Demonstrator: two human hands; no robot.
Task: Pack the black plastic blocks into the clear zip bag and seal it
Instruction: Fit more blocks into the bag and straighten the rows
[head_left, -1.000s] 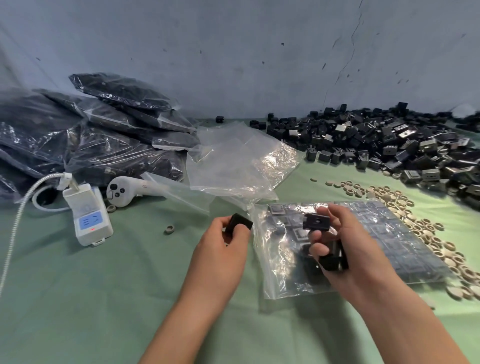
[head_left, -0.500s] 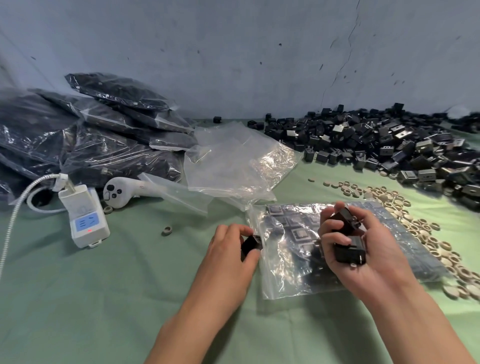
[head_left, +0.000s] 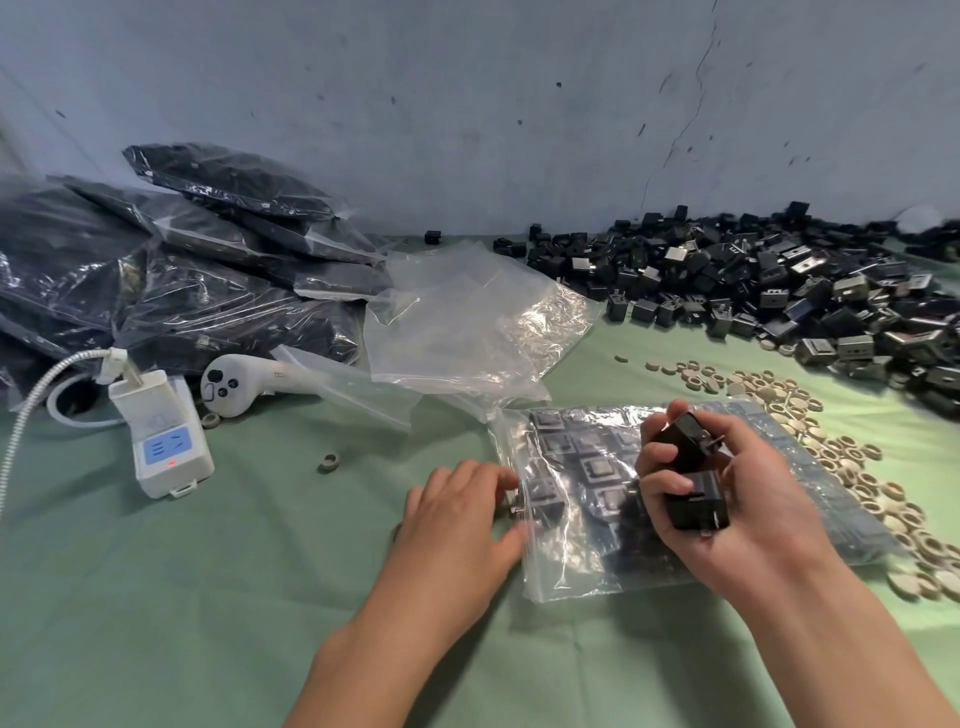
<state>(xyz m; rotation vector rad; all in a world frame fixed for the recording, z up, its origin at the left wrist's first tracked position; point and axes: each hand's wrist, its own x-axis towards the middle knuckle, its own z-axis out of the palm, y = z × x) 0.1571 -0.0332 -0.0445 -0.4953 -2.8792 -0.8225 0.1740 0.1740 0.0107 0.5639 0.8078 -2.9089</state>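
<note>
Filled bags (head_left: 208, 270) stacked far left on table (head_left: 182, 597). Left hand (head_left: 457, 519) sat at open mouth of clear zip bag (head_left: 566, 571), fingers curled; pinching block or bag lip, could not tell. Bag lay flat mid-table, partly filled in rows. Right hand (head_left: 743, 504) gripped two black plastic blocks (head_left: 693, 506) above bag. Loose pile (head_left: 779, 291) far right. Step judged: loading. Next move called for passing held block leftward, sliding it beside rows; sealing not yet due.

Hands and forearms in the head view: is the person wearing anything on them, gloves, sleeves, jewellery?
Nothing worn shows. The left hand and right hand are bare, with no gloves, rings or watch. The left forearm and right forearm are bare to the frame's lower edge; no sleeve is visible.
</note>
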